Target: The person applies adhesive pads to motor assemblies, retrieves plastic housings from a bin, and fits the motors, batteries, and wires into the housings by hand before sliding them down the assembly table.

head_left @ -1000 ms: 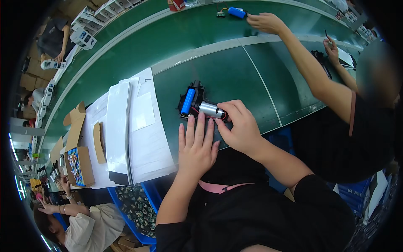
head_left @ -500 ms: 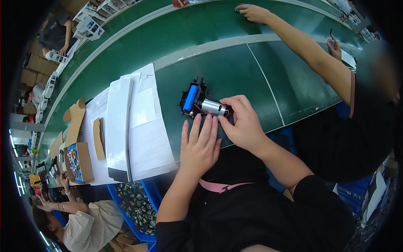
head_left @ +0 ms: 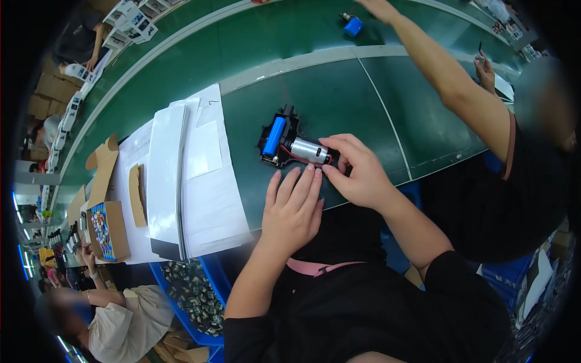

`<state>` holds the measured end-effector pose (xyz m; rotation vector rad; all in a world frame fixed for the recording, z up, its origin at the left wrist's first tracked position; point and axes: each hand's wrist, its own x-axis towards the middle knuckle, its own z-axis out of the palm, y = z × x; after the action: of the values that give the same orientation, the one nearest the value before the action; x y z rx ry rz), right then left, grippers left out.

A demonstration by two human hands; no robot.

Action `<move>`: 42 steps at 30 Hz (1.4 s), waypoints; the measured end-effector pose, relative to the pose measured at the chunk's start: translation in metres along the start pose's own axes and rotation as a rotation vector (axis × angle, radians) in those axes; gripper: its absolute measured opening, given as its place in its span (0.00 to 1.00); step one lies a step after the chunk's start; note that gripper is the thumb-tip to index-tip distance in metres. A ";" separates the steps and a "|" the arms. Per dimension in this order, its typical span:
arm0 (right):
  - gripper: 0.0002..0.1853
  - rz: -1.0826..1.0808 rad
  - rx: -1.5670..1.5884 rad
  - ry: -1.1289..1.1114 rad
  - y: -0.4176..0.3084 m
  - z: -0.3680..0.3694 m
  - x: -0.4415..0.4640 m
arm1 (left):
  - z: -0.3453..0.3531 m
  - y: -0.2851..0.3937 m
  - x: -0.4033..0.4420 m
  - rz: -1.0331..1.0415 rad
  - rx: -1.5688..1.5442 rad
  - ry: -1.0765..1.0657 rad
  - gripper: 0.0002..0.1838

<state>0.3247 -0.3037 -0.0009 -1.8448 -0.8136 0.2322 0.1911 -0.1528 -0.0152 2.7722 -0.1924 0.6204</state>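
A black plastic housing half (head_left: 287,112) lies on the green bench in front of me. In it sit a blue cylindrical battery (head_left: 274,137) and a silver electric motor (head_left: 308,150), with thin red wires running along the motor. My right hand (head_left: 357,172) has its thumb and index finger around the motor's rear end; its other fingers are curled. Stretched out nearly flat, my left hand (head_left: 293,209) rests its fingertips by the wires at the motor's near side. Its fingers partly cover the housing's lower part.
Left of the housing lie white sheets (head_left: 209,151) and a long glossy white panel (head_left: 166,175). Beyond is an open carton (head_left: 112,233) of small parts. A blue bin (head_left: 218,272) of circuit boards stands below the bench. A co-worker's arm (head_left: 448,85) reaches over the belt near a blue battery pack (head_left: 353,26).
The co-worker's hand has drawn away from the far belt, where a blue battery pack now shows. My left fingertips have shifted slightly right along the motor; my right hand stays at its end.
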 end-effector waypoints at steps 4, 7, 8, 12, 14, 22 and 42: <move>0.23 0.016 0.003 0.027 -0.001 0.005 0.000 | -0.001 0.000 0.004 0.015 -0.059 -0.020 0.34; 0.21 0.010 -0.005 0.052 -0.003 0.008 0.000 | -0.002 -0.002 0.003 0.031 -0.078 -0.019 0.34; 0.21 0.010 -0.010 0.058 -0.003 0.008 0.000 | -0.002 -0.002 0.003 0.030 -0.082 -0.019 0.33; 0.20 0.005 -0.008 0.056 -0.002 0.008 0.001 | -0.002 -0.003 0.003 0.034 -0.092 -0.018 0.32; 0.20 -0.003 -0.005 0.056 -0.002 0.007 0.000 | -0.002 -0.003 0.003 0.051 -0.094 -0.032 0.32; 0.20 -0.024 -0.009 0.082 -0.002 0.008 -0.001 | -0.006 -0.003 0.003 -0.004 -0.067 -0.016 0.31; 0.20 -0.036 -0.013 0.090 0.000 0.009 -0.002 | -0.016 -0.020 0.009 -0.052 0.266 0.067 0.29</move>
<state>0.3190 -0.2981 -0.0049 -1.8373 -0.7869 0.1198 0.1967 -0.1291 -0.0021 2.9923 -0.0242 0.7752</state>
